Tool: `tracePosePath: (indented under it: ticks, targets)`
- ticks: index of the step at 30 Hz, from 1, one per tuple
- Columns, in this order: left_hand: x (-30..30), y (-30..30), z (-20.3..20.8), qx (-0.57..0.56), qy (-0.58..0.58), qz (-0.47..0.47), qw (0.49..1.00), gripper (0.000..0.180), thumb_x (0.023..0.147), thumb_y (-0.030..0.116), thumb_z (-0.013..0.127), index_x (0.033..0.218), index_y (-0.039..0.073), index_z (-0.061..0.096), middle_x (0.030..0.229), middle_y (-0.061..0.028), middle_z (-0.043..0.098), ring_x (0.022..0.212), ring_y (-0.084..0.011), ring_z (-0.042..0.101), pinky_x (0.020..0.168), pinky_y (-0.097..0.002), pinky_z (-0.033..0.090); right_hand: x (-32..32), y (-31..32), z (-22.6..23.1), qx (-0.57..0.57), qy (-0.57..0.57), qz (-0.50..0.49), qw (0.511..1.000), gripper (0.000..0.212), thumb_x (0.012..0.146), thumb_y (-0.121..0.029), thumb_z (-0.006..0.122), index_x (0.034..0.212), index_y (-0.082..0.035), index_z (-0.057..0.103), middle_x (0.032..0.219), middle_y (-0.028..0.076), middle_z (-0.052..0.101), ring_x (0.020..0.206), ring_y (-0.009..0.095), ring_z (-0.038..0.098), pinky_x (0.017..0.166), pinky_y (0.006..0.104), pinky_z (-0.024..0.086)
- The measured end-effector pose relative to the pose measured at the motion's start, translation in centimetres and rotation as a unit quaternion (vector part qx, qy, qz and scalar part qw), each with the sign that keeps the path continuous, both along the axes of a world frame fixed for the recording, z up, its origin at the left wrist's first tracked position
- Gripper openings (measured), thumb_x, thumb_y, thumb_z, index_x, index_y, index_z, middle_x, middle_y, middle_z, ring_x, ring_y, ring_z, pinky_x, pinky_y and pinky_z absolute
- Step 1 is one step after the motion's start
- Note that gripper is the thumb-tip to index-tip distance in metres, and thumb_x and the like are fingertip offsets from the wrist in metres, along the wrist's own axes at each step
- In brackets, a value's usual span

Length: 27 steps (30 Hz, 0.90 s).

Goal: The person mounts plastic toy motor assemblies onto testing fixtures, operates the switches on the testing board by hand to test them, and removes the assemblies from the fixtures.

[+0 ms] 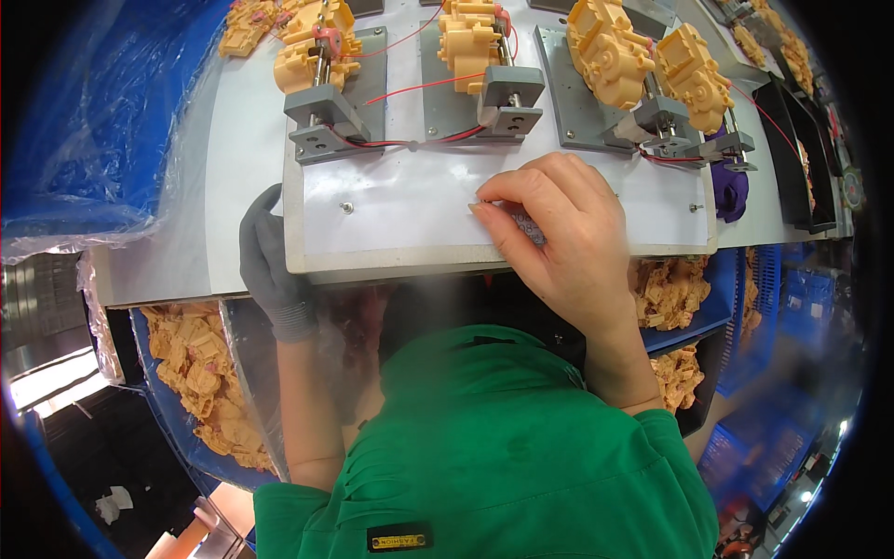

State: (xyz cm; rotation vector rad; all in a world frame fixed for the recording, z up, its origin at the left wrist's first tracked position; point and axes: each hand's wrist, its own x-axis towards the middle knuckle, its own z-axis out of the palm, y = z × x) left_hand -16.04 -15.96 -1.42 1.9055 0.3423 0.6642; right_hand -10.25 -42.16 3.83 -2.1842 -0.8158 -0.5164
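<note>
My right hand (568,219) is bare and hangs over the front of the white board (400,224). Its thumb and index finger come together in a pinch; whatever may be between the tips is too small to make out. A grey knitted glove covers my left hand (265,252), which rests against the board's left edge with its fingertips hidden. Beyond my hands, yellow plastic housings (610,56) sit on grey metal fixtures (512,98), with red wires (424,87) running between them. Small screws (347,207) stand up from the board on either side.
Blue plastic sheeting (102,121) covers the far left. Below the bench, a blue bin (200,410) at left and another bin (675,293) at right hold piles of yellow parts. A black tray (805,168) and a purple cloth (730,191) lie on the right.
</note>
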Motion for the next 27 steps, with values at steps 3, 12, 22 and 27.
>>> tracePosePath:
  ticks: [3, 12, 22, 27]
  targets:
    - [0.1, -0.1, 0.0, 0.01, -0.008, 0.006, 1.0, 0.038, 0.104, 0.02, 0.039, 0.122, -0.007, 0.058, 0.076, 0.0031, 0.051, 0.069, -0.005, 0.045, 0.065, -0.0208, 0.038, 0.0, 0.0, 0.0, 0.0, 0.0, 0.0, 1.0, 0.016, 0.074, -0.011, 0.077, 0.082, -0.01, 0.063, 0.076, 0.003, 0.058, 0.073, 0.024, 0.057, 0.064, 0.0366, 0.043]
    - [0.1, -0.1, 0.0, 0.015, 0.0, 0.003, 1.0, 0.038, 0.104, 0.02, 0.038, 0.122, -0.007, 0.058, 0.076, 0.0024, 0.049, 0.07, -0.0054, 0.044, 0.066, -0.021, 0.038, -0.1, 0.0, 0.1, -0.004, 0.005, -0.004, 1.0, 0.016, 0.074, -0.011, 0.077, 0.082, -0.011, 0.063, 0.077, 0.003, 0.057, 0.073, 0.024, 0.056, 0.064, 0.0363, 0.043]
    - [0.4, 2.3, 1.5, -0.119, -0.003, 0.035, 0.992, 0.04, 0.105, 0.027, 0.04, 0.124, -0.005, 0.057, 0.071, 0.0017, 0.047, 0.067, -0.0072, 0.042, 0.063, -0.0225, 0.036, -0.2, 0.1, 1.4, -0.024, 0.076, 0.004, 0.997, 0.02, 0.077, -0.012, 0.075, 0.093, -0.008, 0.065, 0.081, 0.005, 0.06, 0.077, 0.026, 0.059, 0.068, 0.0372, 0.044]
    - [2.5, 2.7, 6.7, -0.101, -0.094, -0.006, 0.99, 0.044, 0.106, 0.03, 0.039, 0.129, -0.006, 0.051, 0.072, 0.0006, 0.043, 0.067, -0.0085, 0.038, 0.063, -0.0245, 0.033, 0.0, 0.2, 1.3, -0.04, 0.06, 0.015, 0.997, 0.018, 0.077, -0.012, 0.074, 0.092, -0.008, 0.065, 0.082, 0.006, 0.06, 0.078, 0.027, 0.059, 0.068, 0.038, 0.044]
